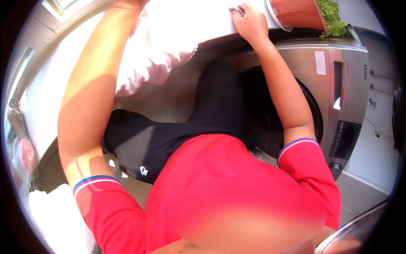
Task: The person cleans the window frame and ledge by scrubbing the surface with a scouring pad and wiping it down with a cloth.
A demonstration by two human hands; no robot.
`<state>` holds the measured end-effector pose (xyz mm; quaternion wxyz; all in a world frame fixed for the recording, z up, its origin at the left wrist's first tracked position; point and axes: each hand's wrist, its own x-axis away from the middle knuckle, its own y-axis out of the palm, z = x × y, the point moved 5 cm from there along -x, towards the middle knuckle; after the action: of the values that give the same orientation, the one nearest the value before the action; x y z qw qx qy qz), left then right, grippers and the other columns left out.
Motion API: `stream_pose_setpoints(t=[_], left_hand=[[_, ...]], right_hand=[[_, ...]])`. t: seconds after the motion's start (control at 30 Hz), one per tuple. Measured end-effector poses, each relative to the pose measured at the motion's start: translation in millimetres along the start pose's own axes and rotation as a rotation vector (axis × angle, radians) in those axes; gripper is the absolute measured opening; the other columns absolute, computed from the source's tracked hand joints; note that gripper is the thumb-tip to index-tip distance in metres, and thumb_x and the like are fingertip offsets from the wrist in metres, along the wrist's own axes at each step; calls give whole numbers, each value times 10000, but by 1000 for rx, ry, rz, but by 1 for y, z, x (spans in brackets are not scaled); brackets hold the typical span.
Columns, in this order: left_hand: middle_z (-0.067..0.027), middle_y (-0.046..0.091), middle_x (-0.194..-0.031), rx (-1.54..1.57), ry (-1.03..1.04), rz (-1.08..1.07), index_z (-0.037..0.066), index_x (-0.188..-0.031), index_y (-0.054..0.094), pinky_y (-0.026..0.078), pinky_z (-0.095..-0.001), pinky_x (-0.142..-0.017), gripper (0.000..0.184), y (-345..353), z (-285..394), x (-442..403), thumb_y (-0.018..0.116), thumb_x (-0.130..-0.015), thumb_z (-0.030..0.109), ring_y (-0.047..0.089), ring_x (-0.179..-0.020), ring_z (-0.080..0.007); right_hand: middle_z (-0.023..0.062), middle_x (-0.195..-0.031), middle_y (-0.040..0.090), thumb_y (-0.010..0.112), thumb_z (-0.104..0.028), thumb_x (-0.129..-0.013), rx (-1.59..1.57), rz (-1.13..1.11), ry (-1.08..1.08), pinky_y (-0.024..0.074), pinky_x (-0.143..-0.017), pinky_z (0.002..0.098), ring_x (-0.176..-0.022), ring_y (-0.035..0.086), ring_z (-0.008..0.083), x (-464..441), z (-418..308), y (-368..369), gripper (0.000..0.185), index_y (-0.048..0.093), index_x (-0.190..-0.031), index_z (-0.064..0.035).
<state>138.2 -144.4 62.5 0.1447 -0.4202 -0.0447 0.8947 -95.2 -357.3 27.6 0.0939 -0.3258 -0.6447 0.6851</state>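
Observation:
My right hand (252,24) is closed at the top of the view, above a bright white surface. A small grey, patterned thing (237,9) pokes out of its curled fingers; its kind I cannot make out. Only the wrist end of my left hand (129,3) shows at the top edge, and its fingers are outside the frame. Below that wrist, a white cloth (146,70) with a gathered, ruffled edge hangs over the front of the surface. Strong sunlight washes out much of the cloth and the surface.
A terracotta-coloured pot (298,13) with a green plant (334,19) stands right of my right hand, on a white saucer (279,19). A silver front-loading washing machine (292,55) is under my right arm. Taps (372,102) and hoses line the right wall. White fabric (59,216) lies lower left.

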Motion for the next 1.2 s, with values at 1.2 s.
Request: stream_pose_setpoints(t=[1.2], left_hand=[[1, 514, -574, 157, -187, -108, -21, -701, 626, 377, -303, -521, 209, 15, 4, 14, 664, -880, 81, 469, -569, -78]], right_hand=[[242, -1297, 658, 685, -588, -863, 5, 83, -235, 477, -1044, 510, -1175, 633, 422, 42, -35, -3, 749, 664, -1228, 66]])
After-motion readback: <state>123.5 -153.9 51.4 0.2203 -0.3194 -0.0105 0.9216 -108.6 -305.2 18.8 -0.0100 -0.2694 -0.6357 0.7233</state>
